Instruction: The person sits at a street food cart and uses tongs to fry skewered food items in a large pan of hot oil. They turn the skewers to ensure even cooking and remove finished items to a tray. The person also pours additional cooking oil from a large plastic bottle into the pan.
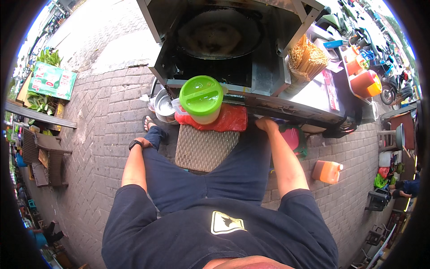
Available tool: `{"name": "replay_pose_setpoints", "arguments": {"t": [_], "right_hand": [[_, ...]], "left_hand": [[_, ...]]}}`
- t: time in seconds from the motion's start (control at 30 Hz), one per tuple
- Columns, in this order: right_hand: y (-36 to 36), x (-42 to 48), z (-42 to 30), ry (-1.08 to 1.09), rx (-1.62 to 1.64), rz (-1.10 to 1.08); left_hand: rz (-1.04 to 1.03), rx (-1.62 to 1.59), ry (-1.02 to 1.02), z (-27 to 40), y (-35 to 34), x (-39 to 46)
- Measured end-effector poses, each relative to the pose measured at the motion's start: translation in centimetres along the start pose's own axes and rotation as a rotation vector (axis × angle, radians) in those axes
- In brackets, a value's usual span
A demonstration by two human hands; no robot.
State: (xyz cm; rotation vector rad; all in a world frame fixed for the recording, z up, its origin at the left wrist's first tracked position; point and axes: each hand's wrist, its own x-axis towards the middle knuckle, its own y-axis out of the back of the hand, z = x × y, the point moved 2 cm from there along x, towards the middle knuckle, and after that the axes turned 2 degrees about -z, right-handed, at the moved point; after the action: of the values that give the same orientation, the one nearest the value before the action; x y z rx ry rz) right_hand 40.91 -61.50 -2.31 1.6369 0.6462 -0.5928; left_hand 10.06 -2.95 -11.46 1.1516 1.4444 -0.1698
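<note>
My left hand (145, 142), with a black watch on its wrist, rests on my left knee; its fingers are mostly hidden. My right hand (266, 124) is by my right knee, at the lower edge of the metal food cart (265, 75); its fingertips are out of sight. Between my legs stands a woven rattan stool (206, 148). A red plastic bag (233, 118) lies on its far side, and on it sits a plastic pitcher with a green lid (201, 95). Beyond, inside the cart, is a large dark wok (218, 35) with some liquid in it.
Metal pots (164, 104) stand left of the pitcher. Bundled wooden skewers (307, 59) and sauce bottles (364, 82) are on the cart's right side. An orange-filled jerrycan (327, 171) sits on the paving right of me. Rattan chairs (45, 156) stand far left.
</note>
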Motion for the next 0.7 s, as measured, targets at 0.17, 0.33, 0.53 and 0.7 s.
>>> {"name": "replay_pose_setpoints", "arguments": {"t": [0.17,0.33,0.53,0.7], "right_hand": [[1.2,-2.1,-1.6,-0.010,0.021,-0.038],[0.9,-1.4,-0.7,-0.018,-0.006,-0.036],[-0.5,0.3,-0.4,0.062,-0.020,0.045],[0.6,-1.4,-0.8,0.006,-0.003,-0.006]], "left_hand": [[-0.017,-0.020,0.021,-1.2,-0.7,0.6],[-0.043,-0.011,-0.032,0.3,0.2,-0.9],[-0.070,-0.017,0.004,-1.2,-0.3,0.3],[-0.044,-0.110,0.011,0.1,0.0,-0.7]]}}
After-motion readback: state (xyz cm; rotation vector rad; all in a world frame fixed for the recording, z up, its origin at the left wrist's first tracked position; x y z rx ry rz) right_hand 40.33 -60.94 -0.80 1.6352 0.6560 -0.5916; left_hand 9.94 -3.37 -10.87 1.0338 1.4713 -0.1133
